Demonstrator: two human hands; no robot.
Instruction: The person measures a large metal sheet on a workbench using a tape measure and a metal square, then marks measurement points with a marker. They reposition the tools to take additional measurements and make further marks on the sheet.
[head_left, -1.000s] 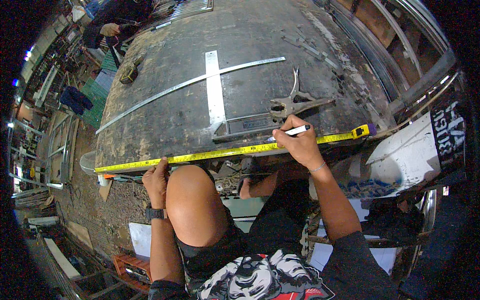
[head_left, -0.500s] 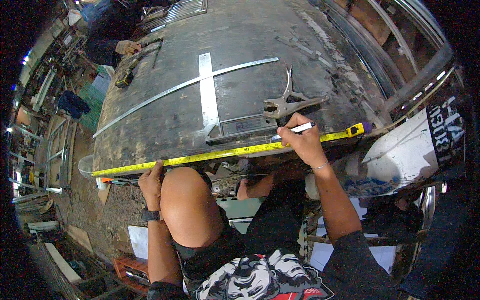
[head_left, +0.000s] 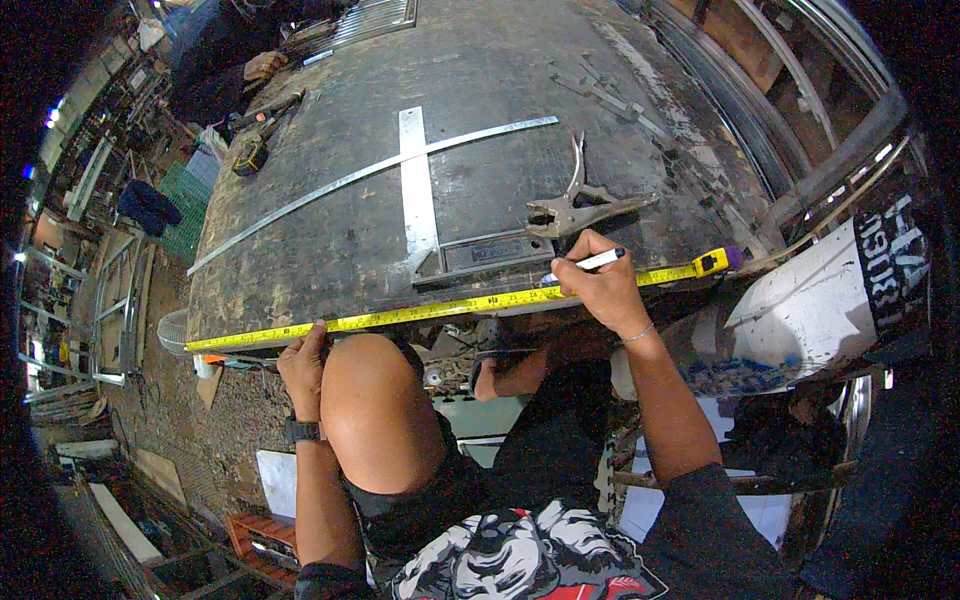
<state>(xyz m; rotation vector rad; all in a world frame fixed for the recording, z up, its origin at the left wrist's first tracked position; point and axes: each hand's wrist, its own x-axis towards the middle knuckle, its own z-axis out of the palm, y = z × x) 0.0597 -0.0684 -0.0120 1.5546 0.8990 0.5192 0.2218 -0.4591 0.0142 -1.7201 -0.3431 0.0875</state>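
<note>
While a red crate [head_left: 258, 525] holds hard-to-see things, the left hand [head_left: 303, 362], nearly closed, pinches a yellow tape [head_left: 420, 312] at the near edge of the desk [head_left: 330, 230]. This long tape runs left to right. The right hand [head_left: 603, 288] grips a white marker [head_left: 600, 260], tip pointing left.

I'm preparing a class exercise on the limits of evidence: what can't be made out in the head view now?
In the head view:
- Marker: its middle is hidden by the right hand; whether its tip touches the surface is too small to tell.
- Tape measure: finest graduations, too small.
- Co-worker: body partly cut off by the top edge.
</note>
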